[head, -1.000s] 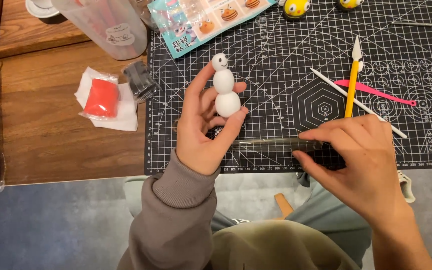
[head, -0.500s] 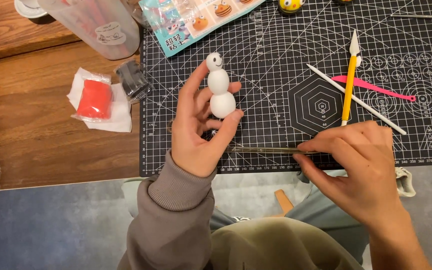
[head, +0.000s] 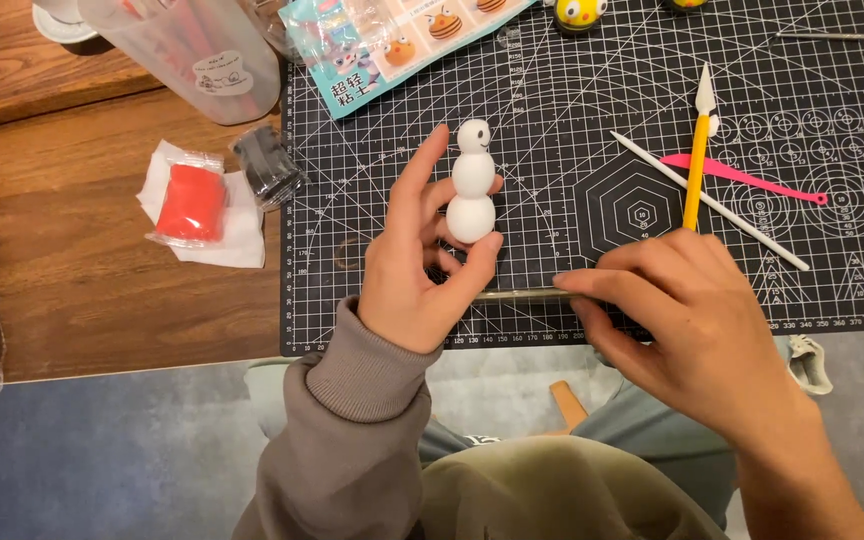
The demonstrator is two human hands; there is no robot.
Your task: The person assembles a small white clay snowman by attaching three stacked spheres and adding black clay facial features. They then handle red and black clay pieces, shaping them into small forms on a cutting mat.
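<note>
Brown wood makes up the tabletop [head: 82, 260], and a black cutting mat [head: 592, 130] with a white grid and a printed hexagon covers its right part; below the mat's near edge lies a grey-blue floor and the person's lap. Above the mat, roughly at its middle, the left hand [head: 417, 265] holds up a white clay snowman [head: 473, 182]: three smooth balls stacked upright, the largest at the bottom, the smallest on top bearing a small dark dot. The left fingers [head: 420, 170] pinch the bottom ball against the thumb, the rest loosely spread. At the mat's near edge the right hand [head: 697, 330] has its fingertips pressed together on a thin dark rod [head: 517, 294] that lies flat there, pointing toward the left hand. On the mat's right half rest a yellow sculpting tool [head: 694, 170], a white stick [head: 712, 202] and a pink tool [head: 742, 180], crossing one another. Left of the mat sit a red clay pack [head: 190, 202] on white wrapping, a small dark pack [head: 264, 170] and a clear plastic tub [head: 187, 45]; a printed clay package [head: 402, 40] overlaps the mat's far-left corner.
</note>
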